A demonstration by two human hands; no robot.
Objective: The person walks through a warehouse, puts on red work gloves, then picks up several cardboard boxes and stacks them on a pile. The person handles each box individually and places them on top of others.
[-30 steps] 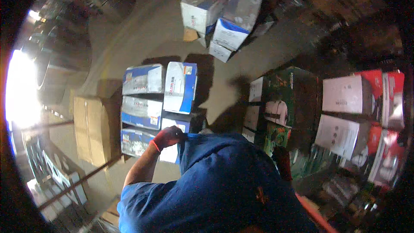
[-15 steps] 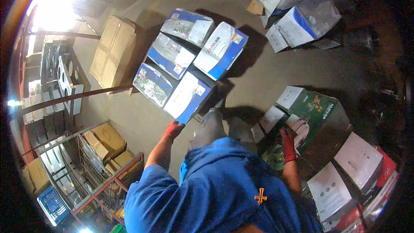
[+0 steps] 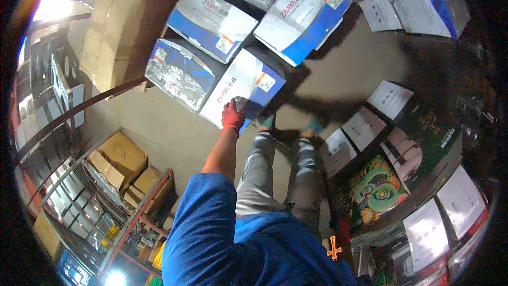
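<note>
My left hand [image 3: 233, 116], in a red glove, reaches forward and grips the near edge of a blue and white carton [image 3: 243, 82] lying flat on the floor. This carton is one of a cluster with three similar blue and white cartons: one to its left [image 3: 180, 74] and two beyond [image 3: 211, 21] [image 3: 301, 16]. My right hand [image 3: 344, 230], also in a red glove, hangs low by my right hip beside a green printed carton [image 3: 375, 190]. It is dim, and its fingers cannot be made out. My grey trouser legs [image 3: 259, 169] stand just behind the gripped carton.
Brown cardboard cartons [image 3: 114, 26] are stacked at the left. A metal shelf rack [image 3: 127, 217] with brown boxes stands at the lower left. White-faced cartons [image 3: 423, 233] line the right side, and more blue and white cartons [image 3: 423, 5] lie at the far right. The floor is bare concrete [image 3: 360, 58].
The view has tilted down and closer to the blue and white cartons. My left hand has gone forward onto the nearest carton's edge, and my right hand has dropped back from the green carton.
</note>
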